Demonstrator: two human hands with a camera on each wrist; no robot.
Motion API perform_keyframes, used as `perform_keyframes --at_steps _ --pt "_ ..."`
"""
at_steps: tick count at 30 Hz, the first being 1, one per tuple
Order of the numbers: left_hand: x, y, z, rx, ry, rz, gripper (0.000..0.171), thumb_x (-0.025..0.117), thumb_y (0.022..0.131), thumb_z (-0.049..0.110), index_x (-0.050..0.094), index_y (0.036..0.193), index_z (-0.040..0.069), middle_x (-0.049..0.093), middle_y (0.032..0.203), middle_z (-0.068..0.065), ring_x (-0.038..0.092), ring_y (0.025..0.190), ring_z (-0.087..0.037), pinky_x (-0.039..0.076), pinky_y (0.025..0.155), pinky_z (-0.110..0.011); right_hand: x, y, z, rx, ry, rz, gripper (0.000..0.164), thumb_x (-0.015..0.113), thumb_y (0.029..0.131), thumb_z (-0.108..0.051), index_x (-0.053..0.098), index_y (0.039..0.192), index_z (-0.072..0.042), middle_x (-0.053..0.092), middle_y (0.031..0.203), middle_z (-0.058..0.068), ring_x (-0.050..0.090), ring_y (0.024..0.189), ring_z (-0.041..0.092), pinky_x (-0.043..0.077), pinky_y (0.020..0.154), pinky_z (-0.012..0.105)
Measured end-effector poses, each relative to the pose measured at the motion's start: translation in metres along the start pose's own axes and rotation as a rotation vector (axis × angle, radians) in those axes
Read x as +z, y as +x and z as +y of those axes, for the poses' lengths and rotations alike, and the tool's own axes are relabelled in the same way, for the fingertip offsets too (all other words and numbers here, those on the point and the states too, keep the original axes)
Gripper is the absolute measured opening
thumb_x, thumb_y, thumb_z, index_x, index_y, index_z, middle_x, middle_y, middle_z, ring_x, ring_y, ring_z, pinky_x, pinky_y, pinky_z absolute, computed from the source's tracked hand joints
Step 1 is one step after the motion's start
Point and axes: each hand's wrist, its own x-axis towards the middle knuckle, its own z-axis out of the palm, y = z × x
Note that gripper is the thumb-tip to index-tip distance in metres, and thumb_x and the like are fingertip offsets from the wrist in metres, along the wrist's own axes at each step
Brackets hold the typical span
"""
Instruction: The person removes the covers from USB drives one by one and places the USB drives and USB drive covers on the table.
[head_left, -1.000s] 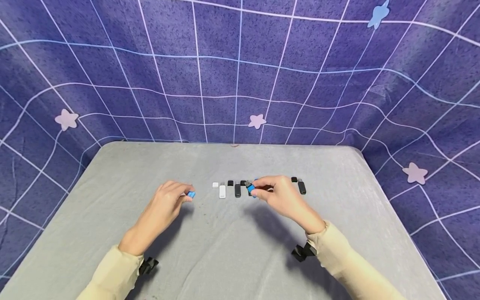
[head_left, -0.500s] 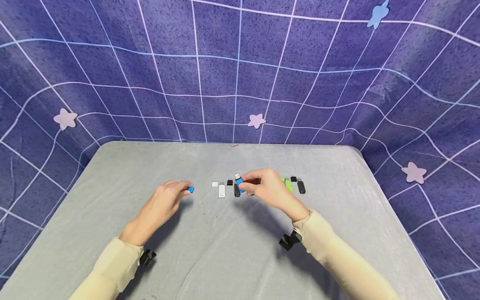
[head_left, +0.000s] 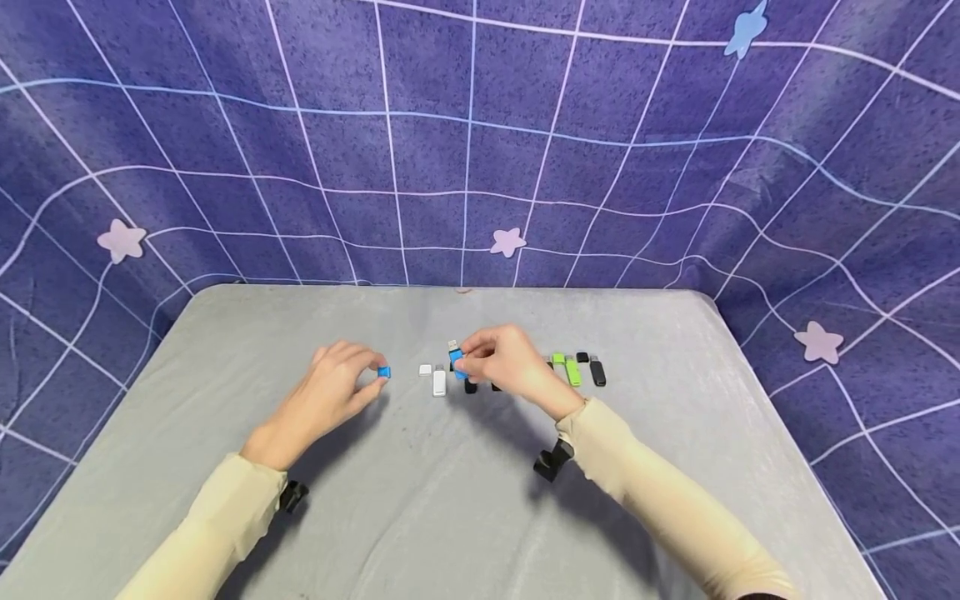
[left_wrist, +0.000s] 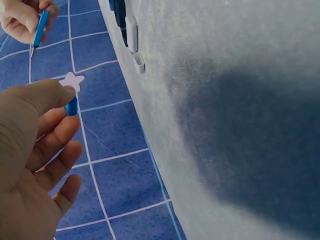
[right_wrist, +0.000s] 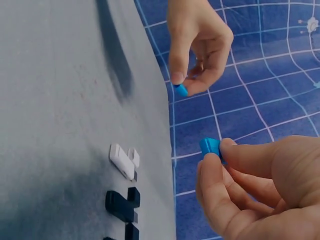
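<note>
My left hand [head_left: 339, 385] pinches a small blue USB stick cap [head_left: 384, 372] between thumb and forefinger, held above the table. In the left wrist view the other fingers are loosely bent below the cap [left_wrist: 72, 106]. My right hand [head_left: 504, 360] pinches a blue USB stick [head_left: 458, 363] over the row of sticks, its bare metal plug tilted up and away from me. The right wrist view shows the blue stick's body [right_wrist: 210, 145] between thumb and fingers. A gap separates the stick from the cap. Beneath it, a white USB stick [head_left: 439, 382] lies beside its white cap [head_left: 425, 369].
Right of my right hand lie a green USB stick [head_left: 573, 372] with its green cap [head_left: 558, 358] and a black USB stick [head_left: 597, 372] with a black cap [head_left: 582, 357]. More black sticks are partly hidden under the hand. A purple curtain [head_left: 420, 150] hangs behind the grey table [head_left: 315, 533].
My right hand has moved left with the blue stick, whose plug swung to point away from me, uncovering the green stick. The left hand has risen slightly, still pinching the cap.
</note>
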Motion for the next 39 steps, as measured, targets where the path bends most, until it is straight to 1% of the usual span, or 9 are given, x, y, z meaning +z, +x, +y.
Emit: perform_keyframes --at_steps 2,7,13,19,22,28,32,35,39 --pt "0.000 0.002 -0.001 0.011 0.007 -0.008 0.012 0.077 0.088 0.012 0.073 0.097 0.007 0.075 0.099 -0.007 0.065 0.097 -0.031 0.043 0.082 -0.048 0.003 0.003 -0.001 0.018 0.047 -0.004 0.022 0.079 0.091 -0.010 0.074 0.110 0.001 0.075 0.091 0.012 0.077 0.085 0.037 0.063 0.079 0.048" --pt "0.001 0.007 -0.006 0.007 0.020 -0.059 0.012 0.077 0.086 0.013 0.072 0.096 0.008 0.074 0.098 -0.007 0.064 0.097 -0.030 0.041 0.082 -0.046 0.011 0.012 -0.003 0.059 0.154 -0.023 0.024 0.077 0.090 -0.004 0.073 0.112 0.006 0.075 0.095 0.018 0.075 0.094 0.044 0.061 0.084 0.048" --pt "0.006 0.011 -0.018 -0.010 0.015 -0.098 0.011 0.077 0.086 0.016 0.072 0.095 0.010 0.074 0.099 -0.005 0.062 0.097 -0.028 0.040 0.082 -0.043 0.025 0.021 -0.001 0.089 0.198 -0.037 0.023 0.077 0.089 -0.001 0.072 0.109 0.009 0.076 0.098 0.020 0.076 0.091 0.039 0.063 0.082 0.043" --pt "0.008 0.014 -0.023 -0.020 -0.007 -0.140 0.011 0.078 0.088 0.018 0.073 0.096 0.011 0.074 0.099 -0.004 0.064 0.099 -0.028 0.041 0.083 -0.045 0.039 0.027 -0.003 0.110 0.208 -0.042 0.016 0.077 0.089 0.000 0.074 0.103 0.007 0.076 0.093 0.018 0.077 0.085 0.036 0.063 0.080 0.044" --pt "0.009 0.017 -0.025 -0.026 -0.013 -0.158 0.011 0.078 0.088 0.017 0.074 0.096 0.011 0.074 0.099 -0.004 0.064 0.099 -0.029 0.042 0.083 -0.046 0.046 0.031 -0.003 0.131 0.207 -0.046 0.015 0.076 0.089 -0.001 0.074 0.102 0.006 0.075 0.091 0.016 0.077 0.081 0.034 0.062 0.081 0.046" --pt "0.013 0.020 -0.026 -0.044 -0.019 -0.181 0.011 0.078 0.089 0.015 0.074 0.097 0.010 0.074 0.099 -0.005 0.064 0.101 -0.030 0.044 0.088 -0.050 0.056 0.040 -0.001 0.163 0.203 -0.035 0.018 0.077 0.089 -0.002 0.071 0.105 0.006 0.074 0.087 0.014 0.074 0.067 0.021 0.063 0.081 0.046" --pt "0.016 0.022 -0.027 -0.065 -0.017 -0.205 0.012 0.078 0.089 0.015 0.074 0.099 0.010 0.074 0.101 -0.006 0.064 0.103 -0.030 0.044 0.088 -0.051 0.062 0.045 0.001 0.188 0.210 -0.021 0.023 0.078 0.088 -0.001 0.067 0.107 0.005 0.073 0.083 0.014 0.073 0.063 0.019 0.063 0.081 0.047" --pt "0.018 0.023 -0.028 -0.082 -0.011 -0.231 0.014 0.078 0.089 0.015 0.074 0.100 0.009 0.074 0.103 -0.007 0.063 0.104 -0.031 0.044 0.088 -0.051 0.068 0.048 0.001 0.210 0.215 -0.011 0.021 0.078 0.087 0.001 0.066 0.104 0.004 0.072 0.080 0.013 0.072 0.062 0.019 0.063 0.080 0.045" --pt "0.021 0.024 -0.031 -0.091 0.004 -0.258 0.015 0.079 0.088 0.015 0.075 0.101 0.007 0.074 0.105 -0.008 0.063 0.104 -0.032 0.045 0.086 -0.052 0.077 0.052 -0.001 0.218 0.166 0.004 0.013 0.078 0.088 0.000 0.067 0.095 0.002 0.071 0.079 0.011 0.073 0.062 0.019 0.064 0.076 0.041"
